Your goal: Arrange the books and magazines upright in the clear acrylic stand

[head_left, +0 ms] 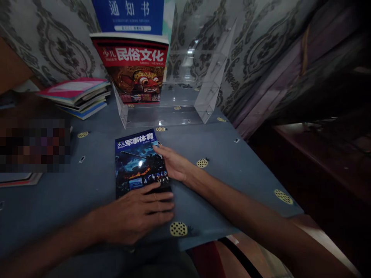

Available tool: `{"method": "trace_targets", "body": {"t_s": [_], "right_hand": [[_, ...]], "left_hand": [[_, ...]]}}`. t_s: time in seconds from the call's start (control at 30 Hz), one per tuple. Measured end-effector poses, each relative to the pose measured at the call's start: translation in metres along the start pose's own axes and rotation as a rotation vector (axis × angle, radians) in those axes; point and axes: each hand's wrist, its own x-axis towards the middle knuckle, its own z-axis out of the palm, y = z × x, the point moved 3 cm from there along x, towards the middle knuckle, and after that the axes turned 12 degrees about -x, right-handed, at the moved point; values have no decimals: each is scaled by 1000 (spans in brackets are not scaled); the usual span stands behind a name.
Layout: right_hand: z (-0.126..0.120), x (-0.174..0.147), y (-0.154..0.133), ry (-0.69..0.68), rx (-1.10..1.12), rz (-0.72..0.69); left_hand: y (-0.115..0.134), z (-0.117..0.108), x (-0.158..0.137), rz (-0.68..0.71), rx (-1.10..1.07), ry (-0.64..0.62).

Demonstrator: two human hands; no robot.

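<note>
A dark blue book with a tank and flames on its cover lies on the table in front of me. My left hand rests palm down across the book's lower end, its fingers stretched out and slightly apart. At the book's right edge is my right hand, thumb on the cover and the other fingers hidden behind the edge. Beyond the book stands a clear acrylic rack. On the rack's left side a red book with a mask on its cover leans upright, with a blue booklet behind it.
A pile of books lies at the back left. Further left another book is partly covered by a pixelated patch. The blue tablecloth has pineapple prints; its right edge falls off to a dark area. A patterned curtain hangs behind.
</note>
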Motion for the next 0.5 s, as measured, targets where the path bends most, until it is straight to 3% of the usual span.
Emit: {"method": "trace_targets", "body": {"t_s": [0.03,0.1,0.2,0.27,0.3,0.4,0.5], "right_hand": [[-1,0,0,31,-3,-31],[0,-1,-1,68,0,-85],[5,-4,-5,93,14,-139],[8,-5,-8,118,9,-172],[9,-6,-9,125,-3,-183],[9,-6,-13,135,-43,-210],[6,-7,-20,203,-67,-245]], "left_hand": [[1,-3,-3,11,17,53],[-3,-15,-11,-20,82,296],[-20,-45,-30,-169,177,893],[-33,-62,-41,-268,41,1224],[-40,-68,-44,-310,-122,1322],[-54,-72,-41,-388,-741,1378],[-54,-67,-32,-379,-1039,1325]]}}
